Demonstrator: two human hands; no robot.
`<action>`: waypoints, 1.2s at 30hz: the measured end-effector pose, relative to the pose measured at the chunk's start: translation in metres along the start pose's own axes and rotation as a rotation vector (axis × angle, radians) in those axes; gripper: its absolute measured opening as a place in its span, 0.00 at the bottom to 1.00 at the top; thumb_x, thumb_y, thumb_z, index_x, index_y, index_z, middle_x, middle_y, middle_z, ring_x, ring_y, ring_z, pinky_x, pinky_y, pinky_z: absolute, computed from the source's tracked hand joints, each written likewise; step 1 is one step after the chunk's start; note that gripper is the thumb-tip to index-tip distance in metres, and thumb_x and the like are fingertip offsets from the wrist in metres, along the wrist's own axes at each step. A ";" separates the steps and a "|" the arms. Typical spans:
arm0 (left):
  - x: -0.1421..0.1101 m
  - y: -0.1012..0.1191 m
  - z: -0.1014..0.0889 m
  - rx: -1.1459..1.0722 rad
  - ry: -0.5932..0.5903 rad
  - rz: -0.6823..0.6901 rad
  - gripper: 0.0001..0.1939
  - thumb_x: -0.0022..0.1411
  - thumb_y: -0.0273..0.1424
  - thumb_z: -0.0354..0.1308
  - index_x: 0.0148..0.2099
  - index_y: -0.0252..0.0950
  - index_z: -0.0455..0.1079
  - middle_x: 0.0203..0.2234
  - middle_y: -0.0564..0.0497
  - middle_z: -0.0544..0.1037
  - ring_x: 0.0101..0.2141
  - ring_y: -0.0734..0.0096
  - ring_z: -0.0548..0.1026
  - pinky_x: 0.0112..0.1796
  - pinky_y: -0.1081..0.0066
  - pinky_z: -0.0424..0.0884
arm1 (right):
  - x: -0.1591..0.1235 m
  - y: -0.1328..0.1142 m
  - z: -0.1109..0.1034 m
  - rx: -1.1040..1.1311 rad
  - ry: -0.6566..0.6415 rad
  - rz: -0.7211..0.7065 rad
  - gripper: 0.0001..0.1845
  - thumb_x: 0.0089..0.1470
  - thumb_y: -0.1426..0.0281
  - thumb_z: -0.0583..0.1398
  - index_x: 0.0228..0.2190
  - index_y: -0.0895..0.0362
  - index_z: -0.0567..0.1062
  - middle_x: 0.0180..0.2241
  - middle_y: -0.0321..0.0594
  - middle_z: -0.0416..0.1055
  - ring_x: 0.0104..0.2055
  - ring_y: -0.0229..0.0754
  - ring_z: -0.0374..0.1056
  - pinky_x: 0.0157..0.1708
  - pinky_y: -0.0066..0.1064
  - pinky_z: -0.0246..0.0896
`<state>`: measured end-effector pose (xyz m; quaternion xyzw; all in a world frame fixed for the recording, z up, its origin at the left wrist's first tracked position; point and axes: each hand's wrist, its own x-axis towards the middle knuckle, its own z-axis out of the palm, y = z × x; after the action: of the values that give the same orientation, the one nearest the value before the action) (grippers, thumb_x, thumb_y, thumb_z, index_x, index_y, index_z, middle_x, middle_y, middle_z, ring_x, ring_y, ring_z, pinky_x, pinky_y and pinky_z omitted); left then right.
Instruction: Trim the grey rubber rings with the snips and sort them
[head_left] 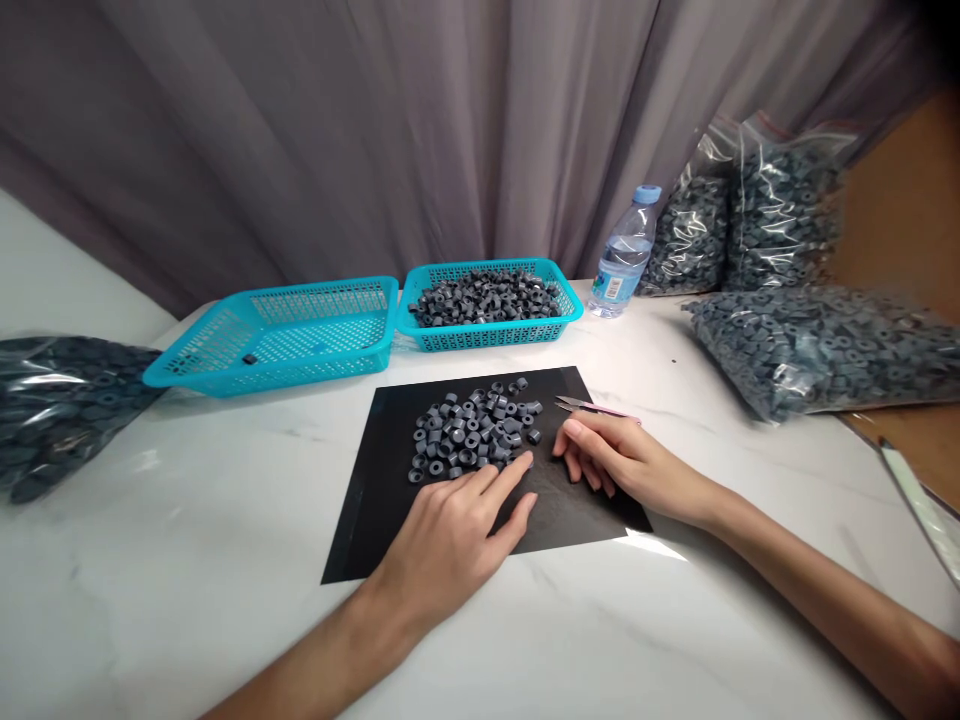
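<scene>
A heap of small dark grey plastic rings (469, 430) lies on a black mat (360, 530). My left hand (469, 520) rests palm down at the heap's near edge, fingers stretched out and somewhat apart. Its index fingertip is at a single ring, mostly covered by the finger. To the right, over the mat's right side, is my right hand (615, 455) with thumb and fingers curled together; what they hold, if anything, is hidden. Small pointed snips (592, 406) with a pinkish handle lie just behind it, blades to the left. Whether the hand touches them I cannot tell.
Behind the mat stand a blue basket (487, 338) full of rings and another blue basket (225, 385) with few pieces. A water bottle (622, 260), bags of rings (787, 210), (832, 350) and a left bag (67, 400) surround the work area. A curtain (337, 130) hangs behind.
</scene>
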<state>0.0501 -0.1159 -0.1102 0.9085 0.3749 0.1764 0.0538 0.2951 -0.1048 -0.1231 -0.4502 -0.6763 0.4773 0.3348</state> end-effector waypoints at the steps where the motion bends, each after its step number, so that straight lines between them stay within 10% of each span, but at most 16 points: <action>1: 0.000 0.000 0.000 0.007 0.000 0.006 0.20 0.72 0.33 0.55 0.63 0.33 0.70 0.33 0.49 0.80 0.30 0.64 0.80 0.32 0.66 0.75 | 0.000 0.000 0.000 -0.001 0.000 0.001 0.26 0.70 0.50 0.48 0.38 0.58 0.72 0.27 0.36 0.69 0.24 0.33 0.62 0.22 0.24 0.60; 20: 0.002 -0.001 -0.002 -0.009 -0.049 -0.005 0.25 0.72 0.34 0.54 0.68 0.35 0.61 0.33 0.51 0.80 0.32 0.66 0.81 0.34 0.69 0.75 | 0.000 0.000 0.000 -0.042 -0.038 0.007 0.26 0.70 0.50 0.48 0.38 0.58 0.71 0.29 0.37 0.68 0.26 0.34 0.62 0.24 0.25 0.60; 36: 0.000 -0.002 -0.001 -0.055 -0.024 0.085 0.09 0.73 0.30 0.52 0.52 0.35 0.69 0.33 0.51 0.81 0.32 0.68 0.81 0.32 0.72 0.72 | 0.000 0.000 0.000 -0.039 -0.039 0.018 0.26 0.69 0.49 0.48 0.38 0.58 0.72 0.29 0.37 0.68 0.26 0.34 0.61 0.24 0.25 0.59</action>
<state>0.0482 -0.1146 -0.1094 0.9238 0.3303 0.1781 0.0758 0.2950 -0.1048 -0.1228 -0.4532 -0.6880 0.4757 0.3082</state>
